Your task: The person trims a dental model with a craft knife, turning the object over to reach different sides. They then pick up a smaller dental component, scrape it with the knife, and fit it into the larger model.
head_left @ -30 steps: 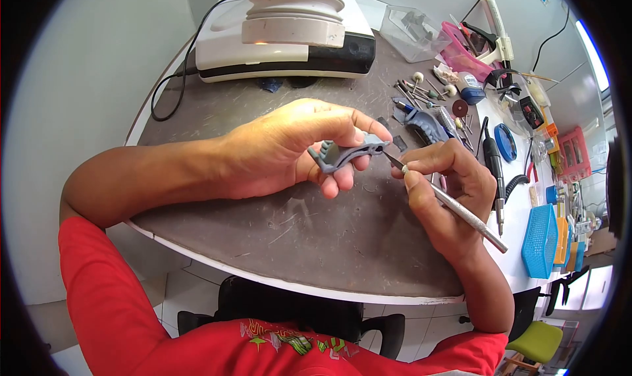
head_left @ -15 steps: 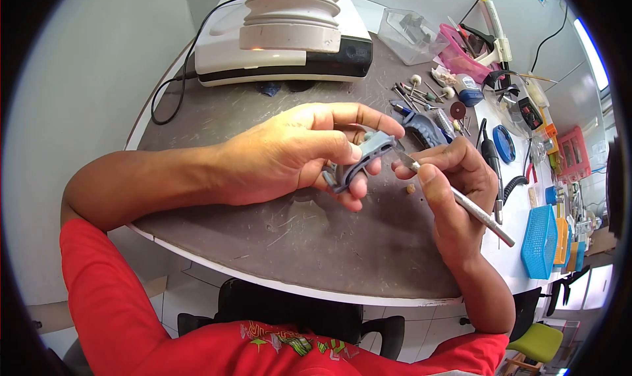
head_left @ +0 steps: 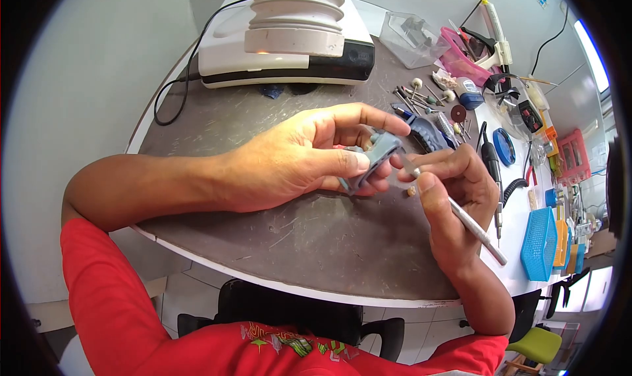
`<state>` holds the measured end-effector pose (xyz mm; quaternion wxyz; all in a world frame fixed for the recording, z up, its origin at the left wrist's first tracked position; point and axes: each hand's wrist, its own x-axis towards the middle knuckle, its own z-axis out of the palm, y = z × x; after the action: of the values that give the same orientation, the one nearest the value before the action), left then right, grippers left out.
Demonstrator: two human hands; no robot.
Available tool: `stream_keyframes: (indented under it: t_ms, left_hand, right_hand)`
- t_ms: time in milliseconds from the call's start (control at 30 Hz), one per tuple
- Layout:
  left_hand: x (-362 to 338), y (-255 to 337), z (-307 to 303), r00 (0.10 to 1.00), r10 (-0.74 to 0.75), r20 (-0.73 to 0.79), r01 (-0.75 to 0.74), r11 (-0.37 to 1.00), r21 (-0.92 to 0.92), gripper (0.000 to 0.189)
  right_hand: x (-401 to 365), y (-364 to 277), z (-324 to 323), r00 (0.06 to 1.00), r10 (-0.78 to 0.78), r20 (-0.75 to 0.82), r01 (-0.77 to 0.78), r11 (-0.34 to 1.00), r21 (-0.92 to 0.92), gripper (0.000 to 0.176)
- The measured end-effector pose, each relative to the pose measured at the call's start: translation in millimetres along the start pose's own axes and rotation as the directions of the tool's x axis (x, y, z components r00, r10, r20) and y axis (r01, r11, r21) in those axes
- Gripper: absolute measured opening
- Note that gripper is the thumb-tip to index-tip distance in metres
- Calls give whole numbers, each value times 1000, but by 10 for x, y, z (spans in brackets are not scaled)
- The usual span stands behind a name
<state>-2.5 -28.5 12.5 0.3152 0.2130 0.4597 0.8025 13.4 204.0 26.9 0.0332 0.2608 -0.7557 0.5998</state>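
A small blue-grey moulded piece [head_left: 380, 153] is held between the thumb and fingers of my left hand [head_left: 309, 151]. My right hand [head_left: 457, 198] grips a slim metal-handled knife [head_left: 469, 223] like a pen. The knife's blade points up and left, close beside the right end of the piece; whether it touches is too blurred to tell. Just below the blade, a tiny tan lump [head_left: 412, 191] lies on the brown work surface [head_left: 296, 251]. Behind my right fingers rests a dark blue-grey dental model [head_left: 428, 134].
At the back stands a white machine [head_left: 283, 70] under a ribbed hose [head_left: 296, 14]. Rotary bits [head_left: 421, 99], a small bottle [head_left: 469, 94], a pink basket [head_left: 461, 56] and a clear box [head_left: 411, 40] are at the back right. A blue basket [head_left: 538, 244] stands at the right.
The blue-grey piece has been turned in my left hand, so its slotted edge shows less. The fingers of my left hand have shifted round it. The knife has tilted slightly, its blade still near the piece.
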Motion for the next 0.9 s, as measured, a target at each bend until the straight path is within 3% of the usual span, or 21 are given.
stream_keyframes:
  t_ms: [100,300,533,900]
  left_hand:
    - [-2,5,-2,1000,-3,-11,4,996,95,53]
    - [-3,17,-7,1000,-23,-11,24,996,86,56]
    - [-6,24,-8,1000,-16,13,15,997,74,57]
    - [9,-35,8,998,51,-23,-46,986,159,55]
  right_hand:
    - [-16,25,25,998,-58,5,58,998,29,7]
    - [-32,34,11,988,-156,-9,156,988,15,8]
    - [-23,18,40,991,-127,-36,129,989,67,8]
    - [-16,-12,29,995,-102,-20,102,995,-8,5]
